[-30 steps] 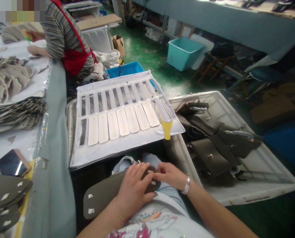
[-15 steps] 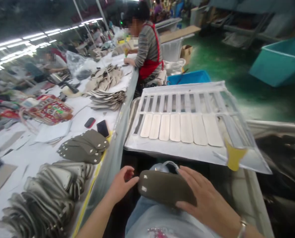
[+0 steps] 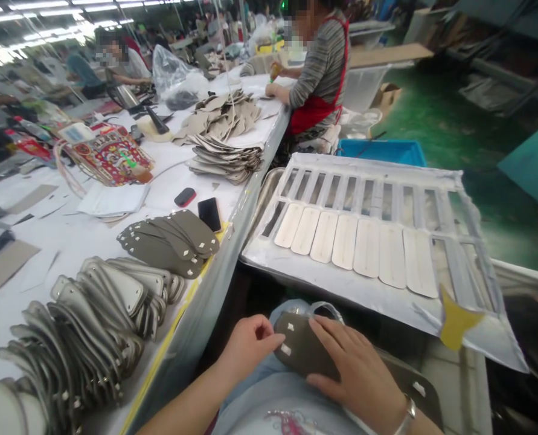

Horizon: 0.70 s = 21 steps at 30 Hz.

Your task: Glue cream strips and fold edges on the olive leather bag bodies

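Olive panel stack (image 3: 164, 244) on bench, left of person. Left hand (image 3: 249, 345): fingers curled, tips touching panel end; grip cannot be told. Olive leather panel (image 3: 301, 345) above lap, long axis upper left to lower right, rounded white-tabbed end pointing upper left. Right hand (image 3: 354, 379) spread across it, clasping. Further right: film-covered board (image 3: 336, 296) with white strips, yellow spreader (image 3: 456, 320)

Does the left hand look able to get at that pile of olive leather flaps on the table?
Probably yes: the left hand sits just off the table's grey edge, and nothing stands between it and the pile of flaps.
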Motion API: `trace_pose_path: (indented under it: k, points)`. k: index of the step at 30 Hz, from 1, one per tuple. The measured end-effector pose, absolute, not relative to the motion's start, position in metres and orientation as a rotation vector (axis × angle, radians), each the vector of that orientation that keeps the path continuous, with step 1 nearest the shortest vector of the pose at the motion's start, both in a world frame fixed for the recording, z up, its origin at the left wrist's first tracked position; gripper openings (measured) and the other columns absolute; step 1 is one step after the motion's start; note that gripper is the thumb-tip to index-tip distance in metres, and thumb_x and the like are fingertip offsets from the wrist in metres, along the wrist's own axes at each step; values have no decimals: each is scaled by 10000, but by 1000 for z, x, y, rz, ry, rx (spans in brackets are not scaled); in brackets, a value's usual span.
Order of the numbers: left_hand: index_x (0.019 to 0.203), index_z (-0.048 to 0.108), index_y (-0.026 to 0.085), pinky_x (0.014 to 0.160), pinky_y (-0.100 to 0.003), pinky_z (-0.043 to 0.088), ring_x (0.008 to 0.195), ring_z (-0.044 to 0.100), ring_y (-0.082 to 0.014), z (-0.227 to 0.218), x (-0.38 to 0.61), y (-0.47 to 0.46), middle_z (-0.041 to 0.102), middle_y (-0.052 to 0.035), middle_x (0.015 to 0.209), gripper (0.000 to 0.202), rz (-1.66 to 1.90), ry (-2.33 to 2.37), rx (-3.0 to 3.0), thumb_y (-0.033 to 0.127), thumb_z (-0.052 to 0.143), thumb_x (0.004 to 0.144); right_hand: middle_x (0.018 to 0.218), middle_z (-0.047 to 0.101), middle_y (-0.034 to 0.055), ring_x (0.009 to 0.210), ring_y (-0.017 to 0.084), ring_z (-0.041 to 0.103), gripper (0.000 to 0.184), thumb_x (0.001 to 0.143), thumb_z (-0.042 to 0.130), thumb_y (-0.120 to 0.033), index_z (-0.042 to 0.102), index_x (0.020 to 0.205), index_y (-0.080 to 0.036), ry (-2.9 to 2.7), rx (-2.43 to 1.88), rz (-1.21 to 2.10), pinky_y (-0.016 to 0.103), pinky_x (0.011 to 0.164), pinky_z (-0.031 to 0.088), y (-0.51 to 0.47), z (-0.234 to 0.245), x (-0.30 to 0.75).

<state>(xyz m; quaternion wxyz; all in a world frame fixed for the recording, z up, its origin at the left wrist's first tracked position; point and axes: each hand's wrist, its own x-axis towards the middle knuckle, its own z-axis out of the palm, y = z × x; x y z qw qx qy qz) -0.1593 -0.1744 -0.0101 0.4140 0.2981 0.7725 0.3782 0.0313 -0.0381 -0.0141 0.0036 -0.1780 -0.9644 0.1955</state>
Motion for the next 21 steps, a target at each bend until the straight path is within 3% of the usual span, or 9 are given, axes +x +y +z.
trace_pose_path:
  k: [11,17,21]
  points:
    - [599,418,177,466,-187,278,500,417,-76,-19,-172,-165,449,70,526,268,820,1896,975,354,571,728,1352,425,90,1175,256,428,711,756,540,-533,350,1351,-192,-3023,-446,397,407,930,387,-40,-18,27]
    - [626,360,194,443,-188,298,453,443,-76,-20,-173,-165,435,79,512,253,821,1775,963,345,511,762,1351,439,-65,1255,241,333,504,825,473,-512,425,1291,-326,-2958,-207,260,435,1041,220,-51,-17,20]
    - [611,408,185,467,-198,290,509,405,-80,-8,-177,-160,446,65,547,233,742,1917,1146,317,569,716,1345,449,-50,1254,247,331,515,828,481,-486,416,1303,-298,-2918,-104,191,425,1052,192,-51,-14,32]
